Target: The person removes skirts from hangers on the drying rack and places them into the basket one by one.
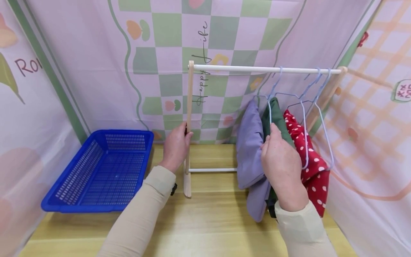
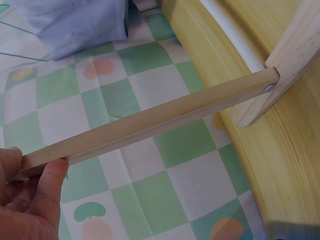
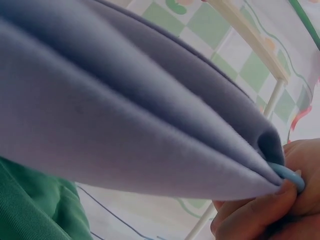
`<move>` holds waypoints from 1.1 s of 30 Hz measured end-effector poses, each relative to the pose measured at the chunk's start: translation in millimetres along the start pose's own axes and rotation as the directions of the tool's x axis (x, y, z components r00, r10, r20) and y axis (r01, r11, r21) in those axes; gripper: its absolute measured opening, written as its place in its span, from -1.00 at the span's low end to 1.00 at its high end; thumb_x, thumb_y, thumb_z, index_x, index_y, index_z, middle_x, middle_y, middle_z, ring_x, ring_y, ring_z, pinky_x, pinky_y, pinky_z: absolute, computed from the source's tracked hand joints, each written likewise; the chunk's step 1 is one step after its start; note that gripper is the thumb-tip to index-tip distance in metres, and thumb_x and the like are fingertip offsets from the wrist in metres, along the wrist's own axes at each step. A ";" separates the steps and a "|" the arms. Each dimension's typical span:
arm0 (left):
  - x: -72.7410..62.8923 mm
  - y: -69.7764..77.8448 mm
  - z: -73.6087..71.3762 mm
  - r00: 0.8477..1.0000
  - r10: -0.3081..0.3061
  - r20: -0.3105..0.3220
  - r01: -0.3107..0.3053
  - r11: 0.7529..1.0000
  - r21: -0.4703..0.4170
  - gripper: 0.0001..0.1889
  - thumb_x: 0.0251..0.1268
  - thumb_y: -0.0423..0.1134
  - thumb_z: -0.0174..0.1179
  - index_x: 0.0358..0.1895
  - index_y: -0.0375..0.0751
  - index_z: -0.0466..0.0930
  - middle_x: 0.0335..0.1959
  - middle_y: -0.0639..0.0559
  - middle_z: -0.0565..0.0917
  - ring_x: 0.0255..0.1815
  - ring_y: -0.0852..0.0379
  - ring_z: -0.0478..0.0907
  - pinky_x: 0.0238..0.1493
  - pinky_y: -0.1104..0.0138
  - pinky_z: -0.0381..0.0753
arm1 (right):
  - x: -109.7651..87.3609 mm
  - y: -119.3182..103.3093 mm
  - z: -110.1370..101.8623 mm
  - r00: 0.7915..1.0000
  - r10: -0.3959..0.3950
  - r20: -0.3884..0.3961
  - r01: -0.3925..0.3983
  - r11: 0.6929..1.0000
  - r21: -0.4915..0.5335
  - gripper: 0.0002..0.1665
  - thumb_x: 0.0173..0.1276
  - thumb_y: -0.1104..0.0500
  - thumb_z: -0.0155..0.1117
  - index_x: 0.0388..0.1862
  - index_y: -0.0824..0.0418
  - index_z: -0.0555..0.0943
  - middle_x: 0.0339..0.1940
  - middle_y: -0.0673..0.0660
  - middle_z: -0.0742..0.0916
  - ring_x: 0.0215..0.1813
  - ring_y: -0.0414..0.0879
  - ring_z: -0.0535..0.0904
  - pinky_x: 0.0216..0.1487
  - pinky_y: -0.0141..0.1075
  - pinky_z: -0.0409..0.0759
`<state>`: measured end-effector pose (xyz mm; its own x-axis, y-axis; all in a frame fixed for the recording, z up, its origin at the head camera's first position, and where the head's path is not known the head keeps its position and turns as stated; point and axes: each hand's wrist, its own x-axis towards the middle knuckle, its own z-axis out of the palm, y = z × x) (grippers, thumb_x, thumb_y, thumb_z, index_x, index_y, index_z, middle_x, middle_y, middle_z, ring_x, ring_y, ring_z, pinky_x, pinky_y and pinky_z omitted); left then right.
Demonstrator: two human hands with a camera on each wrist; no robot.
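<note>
My left hand [image 1: 176, 147] grips the left wooden post [image 1: 190, 96] of a small clothes rack; in the left wrist view thumb and fingers close round that post [image 2: 150, 120]. At the rack's right, my right hand [image 1: 282, 164] pinches the lower corner of a light blue hanger [image 1: 269, 110], whose hook sits on the white top rod [image 1: 237, 67]. Lavender cloth [image 1: 252, 142] drapes over this hanger. In the right wrist view, thumb and finger hold the hanger's end [image 3: 295, 180] right where the lavender cloth [image 3: 125, 125] bunches. Part of the cloth is hidden behind the hand.
Farther right on the rod hang a green garment [image 1: 278, 112] and a red polka-dot garment [image 1: 316, 167] on blue hangers. A blue plastic basket [image 1: 52, 200] stands left on the wooden table [image 1: 212, 221]. Printed fabric walls [image 1: 163, 28] enclose the back and sides.
</note>
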<state>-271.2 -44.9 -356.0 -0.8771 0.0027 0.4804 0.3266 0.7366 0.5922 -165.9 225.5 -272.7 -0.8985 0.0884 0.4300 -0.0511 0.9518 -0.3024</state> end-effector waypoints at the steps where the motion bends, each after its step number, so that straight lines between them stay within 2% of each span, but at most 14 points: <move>1: -0.1 0.1 -0.1 1.000 0.000 0.000 0.000 1.000 0.002 -0.74 0.60 -0.15 0.18 0.16 -0.20 0.56 -0.09 -0.10 0.72 -0.19 -0.03 0.69 -0.14 0.10 0.72 | -0.1 -0.3 -0.1 1.000 0.000 0.002 0.000 1.000 0.000 -0.32 0.72 0.01 -0.12 0.65 0.31 0.16 -0.60 0.15 0.62 -0.65 0.01 0.48 -0.57 -0.11 0.55; 6: -0.3 0.7 -0.4 1.000 -0.009 0.004 0.009 1.000 0.002 -0.72 0.60 -0.14 0.17 0.20 -0.20 0.56 -0.08 -0.10 0.72 -0.18 -0.03 0.69 -0.13 0.11 0.72 | -0.5 -2.2 -0.4 1.000 -0.006 0.003 0.006 1.000 0.007 -0.32 0.72 0.00 -0.13 0.65 0.30 0.17 -0.52 0.18 0.67 -0.64 -0.01 0.47 -0.59 -0.13 0.51; 14: -0.4 0.9 0.2 1.000 -0.009 0.005 0.009 1.000 0.010 -0.75 0.61 -0.14 0.17 0.14 -0.18 0.56 -0.11 -0.08 0.71 -0.21 -0.01 0.67 -0.15 0.12 0.71 | -1.4 -5.1 -1.2 1.000 -0.022 -0.012 0.022 1.000 0.005 -0.35 0.72 0.00 -0.13 0.62 0.31 0.22 -0.42 0.22 0.73 -0.60 0.03 0.52 -0.55 -0.08 0.54; 23: -1.6 1.9 -0.8 1.000 0.003 -0.008 -0.003 1.000 0.017 -0.72 0.60 -0.16 0.18 0.19 -0.21 0.56 -0.10 -0.10 0.71 -0.19 -0.03 0.68 -0.15 0.12 0.71 | -3.5 -8.8 -2.8 0.999 -0.030 -0.022 0.030 1.000 0.002 -0.37 0.71 0.00 -0.09 0.59 0.30 0.28 -0.44 0.21 0.74 -0.66 -0.04 0.46 -0.59 -0.22 0.44; 33: -2.4 3.3 -1.4 1.000 -0.011 0.000 0.011 1.000 0.015 -0.71 0.61 -0.15 0.17 0.21 -0.19 0.56 -0.09 -0.10 0.71 -0.19 -0.03 0.68 -0.17 0.13 0.72 | -4.7 -10.9 -3.1 0.998 -0.046 -0.032 0.046 0.999 0.015 -0.40 0.70 0.02 -0.06 0.55 0.31 0.33 -0.43 0.20 0.75 -0.66 -0.03 0.46 -0.59 -0.22 0.44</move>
<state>-267.6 -43.4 -354.3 -0.8806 -0.0049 0.4738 0.3121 0.7465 0.5877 -159.8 215.6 -268.8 -0.8808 0.0542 0.4704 -0.0989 0.9505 -0.2946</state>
